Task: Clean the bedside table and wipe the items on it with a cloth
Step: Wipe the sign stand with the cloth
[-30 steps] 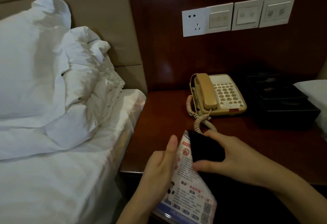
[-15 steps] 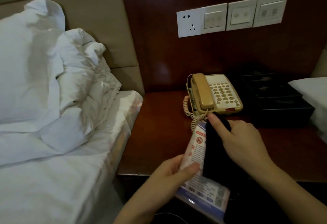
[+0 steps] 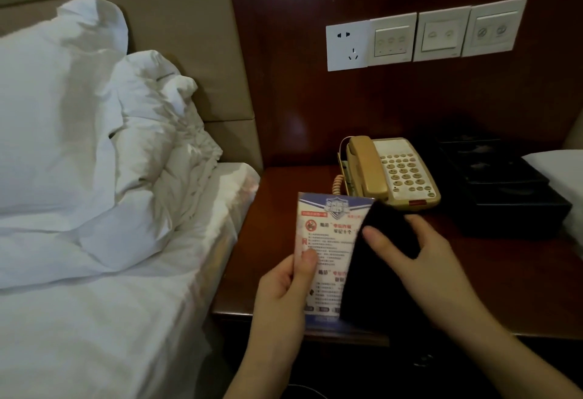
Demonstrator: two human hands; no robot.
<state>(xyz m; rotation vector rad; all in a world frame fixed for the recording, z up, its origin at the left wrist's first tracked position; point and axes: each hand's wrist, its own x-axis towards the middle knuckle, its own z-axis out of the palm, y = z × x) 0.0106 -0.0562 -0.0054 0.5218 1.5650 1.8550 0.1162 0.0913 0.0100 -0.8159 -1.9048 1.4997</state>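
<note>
Dark red wood forms the bedside table (image 3: 492, 275) and the wall panel behind it. Just above the table's near edge, the left hand (image 3: 284, 291) pinches a printed card (image 3: 328, 241) at its left edge, thumb on the face, holding it upright with its long axis running from six to twelve o'clock. The right hand (image 3: 422, 259) grips a dark cloth (image 3: 375, 272), thumb curled over it, pressing it against the card's right half. From both hands the beige telephone (image 3: 391, 171) lies at about one o'clock, its handset running near to far; the right hand, with the cloth, is nearer, so it likely reaches there next. A black tray (image 3: 504, 184) sits at two o'clock, wall switches (image 3: 426, 35) at twelve, white bedding (image 3: 79, 162) at nine.
</note>
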